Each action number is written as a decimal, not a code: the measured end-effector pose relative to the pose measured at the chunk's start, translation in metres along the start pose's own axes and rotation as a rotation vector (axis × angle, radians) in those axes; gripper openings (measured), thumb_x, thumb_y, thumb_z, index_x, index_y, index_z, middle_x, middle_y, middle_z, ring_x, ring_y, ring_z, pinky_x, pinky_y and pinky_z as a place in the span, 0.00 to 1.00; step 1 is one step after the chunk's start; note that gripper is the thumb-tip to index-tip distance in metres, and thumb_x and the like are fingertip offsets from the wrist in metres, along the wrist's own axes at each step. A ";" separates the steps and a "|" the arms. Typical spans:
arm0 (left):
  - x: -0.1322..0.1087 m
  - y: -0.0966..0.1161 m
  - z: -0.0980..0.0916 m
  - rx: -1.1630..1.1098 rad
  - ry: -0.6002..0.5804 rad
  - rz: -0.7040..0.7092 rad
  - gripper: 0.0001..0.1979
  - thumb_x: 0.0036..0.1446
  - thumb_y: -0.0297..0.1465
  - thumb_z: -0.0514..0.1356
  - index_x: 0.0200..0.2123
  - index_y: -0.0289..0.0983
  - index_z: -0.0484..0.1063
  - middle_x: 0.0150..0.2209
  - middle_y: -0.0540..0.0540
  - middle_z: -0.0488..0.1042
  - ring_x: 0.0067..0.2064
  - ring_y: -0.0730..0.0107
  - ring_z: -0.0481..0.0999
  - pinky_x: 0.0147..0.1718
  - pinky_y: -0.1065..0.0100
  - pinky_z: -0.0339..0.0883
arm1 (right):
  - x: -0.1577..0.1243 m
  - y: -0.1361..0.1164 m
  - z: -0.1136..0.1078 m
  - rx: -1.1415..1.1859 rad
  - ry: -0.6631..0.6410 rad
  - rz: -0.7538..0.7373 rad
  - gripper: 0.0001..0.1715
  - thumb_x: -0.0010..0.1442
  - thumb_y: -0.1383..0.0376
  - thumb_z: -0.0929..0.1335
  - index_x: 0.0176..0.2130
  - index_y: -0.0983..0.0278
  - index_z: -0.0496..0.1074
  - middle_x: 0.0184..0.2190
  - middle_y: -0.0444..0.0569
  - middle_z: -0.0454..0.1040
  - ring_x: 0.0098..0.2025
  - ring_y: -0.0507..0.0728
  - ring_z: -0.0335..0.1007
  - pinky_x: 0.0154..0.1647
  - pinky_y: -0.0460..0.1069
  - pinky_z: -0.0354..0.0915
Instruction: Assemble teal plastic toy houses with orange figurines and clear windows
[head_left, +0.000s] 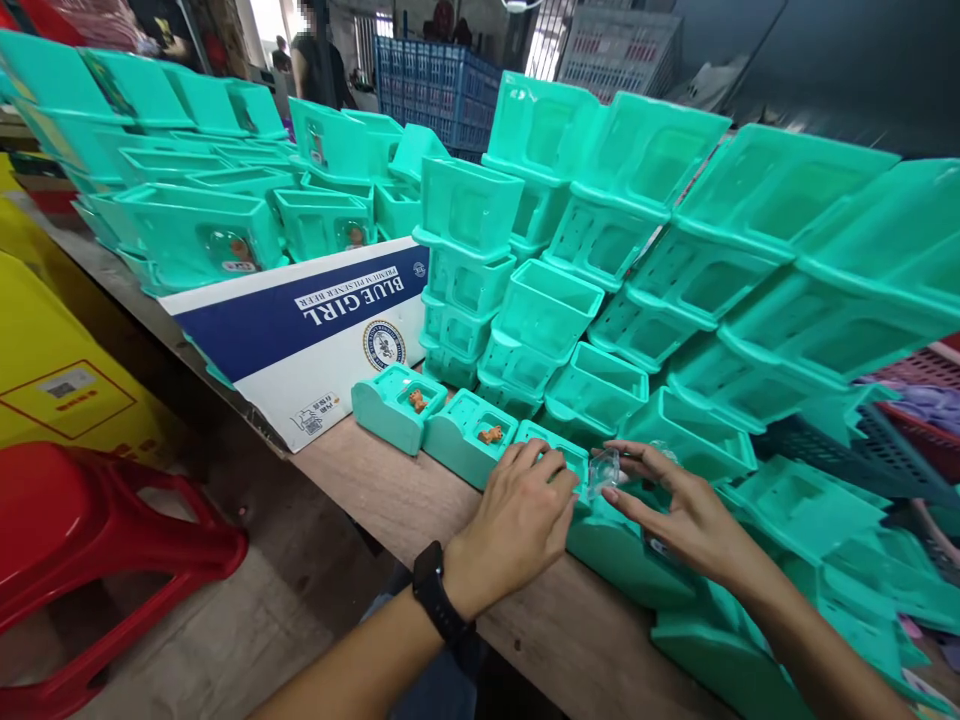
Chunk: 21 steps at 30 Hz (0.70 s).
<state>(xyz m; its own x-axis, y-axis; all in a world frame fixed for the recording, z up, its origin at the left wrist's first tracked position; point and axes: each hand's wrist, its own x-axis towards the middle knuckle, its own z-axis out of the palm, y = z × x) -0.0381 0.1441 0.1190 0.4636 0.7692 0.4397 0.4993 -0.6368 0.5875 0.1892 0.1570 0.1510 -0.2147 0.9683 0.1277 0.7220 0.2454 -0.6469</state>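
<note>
My left hand [525, 505], with a dark watch on its wrist, reaches over a small teal plastic box [546, 432]. Its fingers curl together and point down into the box; whatever they pinch is hidden. Between the thumb and fingers of my right hand [679, 510] is a clear plastic cover [602, 472], held just right of that box. Left of it in the row, one teal box [457, 430] has a small orange-brown animal figure [490, 435] in its recess. Another box [386, 405] at the row's end holds a similar figure [418, 401].
Tall stacks of teal bins [630, 150] rise behind the row, with more bins [202, 225] at the left. A white and blue carton panel [330, 340] leans between them. Beside the wooden table [390, 490] stands a red stool [90, 520]. People are in the background.
</note>
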 end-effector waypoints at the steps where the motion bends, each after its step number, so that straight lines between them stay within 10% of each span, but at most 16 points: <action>1: 0.002 -0.001 0.001 0.014 -0.026 0.002 0.09 0.70 0.26 0.54 0.41 0.37 0.75 0.47 0.38 0.77 0.52 0.49 0.72 0.53 0.49 0.67 | 0.000 0.000 0.001 -0.008 0.000 0.001 0.35 0.60 0.39 0.71 0.54 0.59 0.74 0.52 0.60 0.81 0.55 0.71 0.79 0.50 0.61 0.78; 13: 0.004 -0.002 0.006 0.042 -0.039 -0.015 0.10 0.70 0.26 0.53 0.39 0.38 0.74 0.44 0.39 0.76 0.50 0.51 0.72 0.51 0.52 0.67 | 0.001 -0.002 0.003 -0.078 -0.012 0.017 0.31 0.62 0.44 0.70 0.56 0.60 0.72 0.53 0.58 0.82 0.44 0.66 0.83 0.25 0.51 0.74; 21: 0.015 0.000 -0.002 0.069 -0.132 0.033 0.34 0.60 0.16 0.51 0.66 0.47 0.66 0.52 0.41 0.75 0.51 0.52 0.72 0.51 0.54 0.66 | 0.007 0.002 0.002 -0.098 -0.045 -0.074 0.27 0.64 0.48 0.69 0.56 0.59 0.73 0.51 0.56 0.83 0.46 0.67 0.83 0.42 0.57 0.79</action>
<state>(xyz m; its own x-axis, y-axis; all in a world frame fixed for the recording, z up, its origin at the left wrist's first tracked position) -0.0329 0.1556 0.1271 0.5703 0.7373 0.3621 0.5297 -0.6670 0.5239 0.1882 0.1638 0.1488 -0.2979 0.9447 0.1371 0.7632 0.3219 -0.5603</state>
